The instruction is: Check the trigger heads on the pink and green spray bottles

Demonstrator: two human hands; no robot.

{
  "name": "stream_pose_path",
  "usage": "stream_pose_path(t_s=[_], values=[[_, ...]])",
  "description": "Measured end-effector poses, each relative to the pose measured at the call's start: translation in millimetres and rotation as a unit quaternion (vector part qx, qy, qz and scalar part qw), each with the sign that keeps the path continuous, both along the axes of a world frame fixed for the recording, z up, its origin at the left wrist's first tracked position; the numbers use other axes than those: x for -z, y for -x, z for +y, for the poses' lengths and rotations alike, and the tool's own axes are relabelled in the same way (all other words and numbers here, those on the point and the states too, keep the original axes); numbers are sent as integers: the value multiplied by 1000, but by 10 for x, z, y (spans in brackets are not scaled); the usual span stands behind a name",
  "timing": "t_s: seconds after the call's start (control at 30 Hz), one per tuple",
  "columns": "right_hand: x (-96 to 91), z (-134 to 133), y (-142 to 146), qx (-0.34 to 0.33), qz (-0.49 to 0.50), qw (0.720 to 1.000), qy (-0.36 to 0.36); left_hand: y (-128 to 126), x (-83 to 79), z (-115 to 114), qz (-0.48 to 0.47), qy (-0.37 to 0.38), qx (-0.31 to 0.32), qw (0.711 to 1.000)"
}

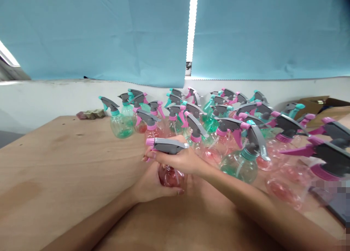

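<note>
Between my hands is a spray bottle (171, 176) with a clear reddish body and a grey and pink trigger head. My left hand (153, 187) wraps round the body from the left, its thumb along the bottom. Around the neck and trigger head my right hand (184, 159) is closed, covering the collar. Whether the head is fully seated on the bottle is hidden by the fingers. Just behind stand more spray bottles, the closest being one with a pink collar (195, 138) and a green one (240, 167) right of my right wrist.
Several pink and green spray bottles crowd the wooden table (68, 170) from the middle to the right. A piece of egg carton (94, 114) lies at the back left. At the right are a cardboard box (314, 107) and a dark flat object (328, 203). Blue curtains (109, 35) hang behind.
</note>
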State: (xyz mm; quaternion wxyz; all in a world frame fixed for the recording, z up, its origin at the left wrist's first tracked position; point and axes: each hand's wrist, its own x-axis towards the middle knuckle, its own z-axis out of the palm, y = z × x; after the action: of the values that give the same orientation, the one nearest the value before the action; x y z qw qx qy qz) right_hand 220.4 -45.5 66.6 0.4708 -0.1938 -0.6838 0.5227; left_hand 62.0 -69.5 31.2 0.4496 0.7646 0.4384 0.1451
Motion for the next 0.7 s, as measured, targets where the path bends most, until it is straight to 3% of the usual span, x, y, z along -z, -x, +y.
stream_pose_path(t_s=[0.7], values=[[17, 5, 3, 9, -2, 1000, -8, 0, 4, 0, 8, -12, 0, 1000]])
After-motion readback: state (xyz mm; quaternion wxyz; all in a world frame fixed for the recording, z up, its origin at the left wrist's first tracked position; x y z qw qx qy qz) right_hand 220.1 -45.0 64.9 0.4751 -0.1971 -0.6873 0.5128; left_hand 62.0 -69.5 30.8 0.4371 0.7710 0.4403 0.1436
